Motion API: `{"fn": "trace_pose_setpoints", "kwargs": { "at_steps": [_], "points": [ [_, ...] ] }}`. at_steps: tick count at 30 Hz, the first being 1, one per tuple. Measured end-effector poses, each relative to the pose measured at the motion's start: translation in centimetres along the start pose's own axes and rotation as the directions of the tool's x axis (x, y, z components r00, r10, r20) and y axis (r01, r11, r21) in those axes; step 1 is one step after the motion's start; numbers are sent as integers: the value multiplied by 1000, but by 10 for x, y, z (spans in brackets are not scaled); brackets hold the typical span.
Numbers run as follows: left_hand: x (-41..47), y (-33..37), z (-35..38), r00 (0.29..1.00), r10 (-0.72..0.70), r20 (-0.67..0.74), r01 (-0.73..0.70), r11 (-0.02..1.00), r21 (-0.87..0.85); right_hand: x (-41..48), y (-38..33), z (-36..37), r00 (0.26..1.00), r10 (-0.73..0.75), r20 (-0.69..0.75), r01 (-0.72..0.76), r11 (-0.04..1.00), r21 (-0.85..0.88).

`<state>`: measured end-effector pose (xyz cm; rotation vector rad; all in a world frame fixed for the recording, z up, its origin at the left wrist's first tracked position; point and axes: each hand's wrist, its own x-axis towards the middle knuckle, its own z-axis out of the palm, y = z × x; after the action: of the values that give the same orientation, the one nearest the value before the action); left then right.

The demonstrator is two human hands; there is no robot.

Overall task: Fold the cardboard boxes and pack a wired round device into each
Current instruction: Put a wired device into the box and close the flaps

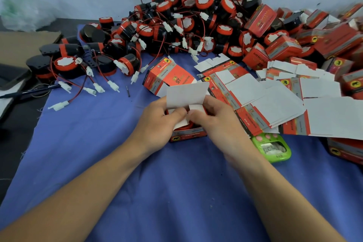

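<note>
A red cardboard box (pixel 189 135) stands open-topped on the blue cloth at the centre, its white lid flap (pixel 186 94) raised behind it. My left hand (pixel 157 122) grips the box's left side, thumb on a small white side flap. My right hand (pixel 214 118) holds the right side, thumb pressing the other side flap inward. A bit of red shows inside the box between my thumbs; the contents are mostly hidden. A big heap of black-and-red wired round devices (pixel 188 17) with white connectors lies behind.
Flat unfolded box blanks (pixel 275 92) spread to the right, one part-folded box (pixel 167 76) just behind my hands. Closed red boxes (pixel 306 45) pile at far right. A green timer (pixel 275 148) sits under my right wrist. Loose devices (pixel 64 63) and a pen (pixel 29 90) lie left.
</note>
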<state>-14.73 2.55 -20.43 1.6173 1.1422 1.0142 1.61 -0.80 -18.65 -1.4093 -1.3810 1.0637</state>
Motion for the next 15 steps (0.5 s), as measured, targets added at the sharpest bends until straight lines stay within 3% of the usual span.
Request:
{"fn": "trace_pose_setpoints", "kwargs": {
  "at_steps": [2,6,15],
  "points": [
    [1,-1,0,1000,-2,-10,2,1000,10,-7,2,0,996,-84,34,88,980,-180],
    [0,-1,-1,1000,1,-17,-1,1000,5,-2,3,-9,998,-37,-58,30,992,-121],
    [-2,3,1,999,2,-45,0,1000,31,11,-4,-5,969,-60,-238,-40,918,-394]
  ]
}}
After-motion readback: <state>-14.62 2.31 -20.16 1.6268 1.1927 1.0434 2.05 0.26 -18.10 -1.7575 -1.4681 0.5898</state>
